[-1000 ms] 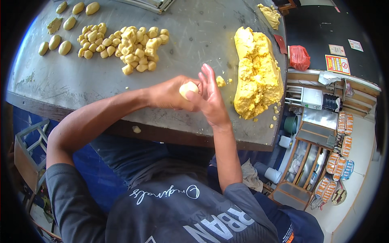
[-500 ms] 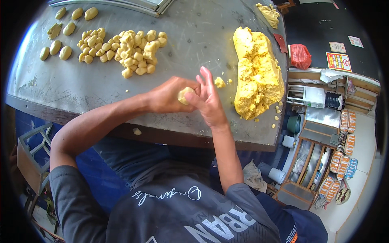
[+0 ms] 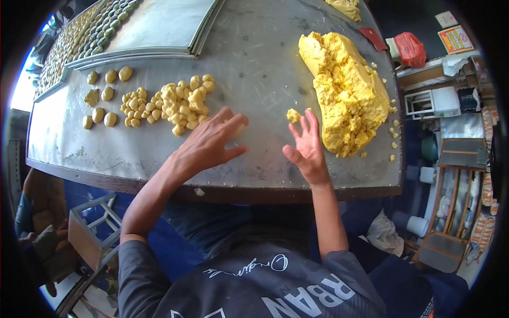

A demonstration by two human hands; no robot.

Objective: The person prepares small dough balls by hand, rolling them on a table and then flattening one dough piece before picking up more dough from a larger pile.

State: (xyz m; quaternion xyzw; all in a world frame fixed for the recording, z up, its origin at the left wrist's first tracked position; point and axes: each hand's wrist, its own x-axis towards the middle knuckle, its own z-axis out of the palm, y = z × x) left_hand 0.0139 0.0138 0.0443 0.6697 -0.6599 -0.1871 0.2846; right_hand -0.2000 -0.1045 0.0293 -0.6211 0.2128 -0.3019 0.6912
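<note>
My left hand (image 3: 212,139) is over the table, its fingers curved round a small piece of pale dough (image 3: 239,130) that shows only in part behind them. My right hand (image 3: 307,151) is open, palm up with fingers spread, and holds nothing. By its fingertips lies a yellow crumbly lump (image 3: 293,115). To its right rests a big, rough yellow mound (image 3: 347,95) that looks like dough or filling. Beyond my left hand is a heap of small pale dough balls (image 3: 185,100), with a smaller cluster (image 3: 139,107) beside it.
Several smooth oval dough pieces (image 3: 110,120) and one flattened piece (image 3: 91,97) lie at the left. Metal trays (image 3: 159,37) stand behind them, one bearing rows of green and tan pieces. A red scraper (image 3: 373,38) and a red plastic bag (image 3: 410,49) are at far right.
My hands were together, pressing a pale dough piece; they have come apart. The left has moved left toward the small balls, the right has shifted right and opened. The view has shifted too.
</note>
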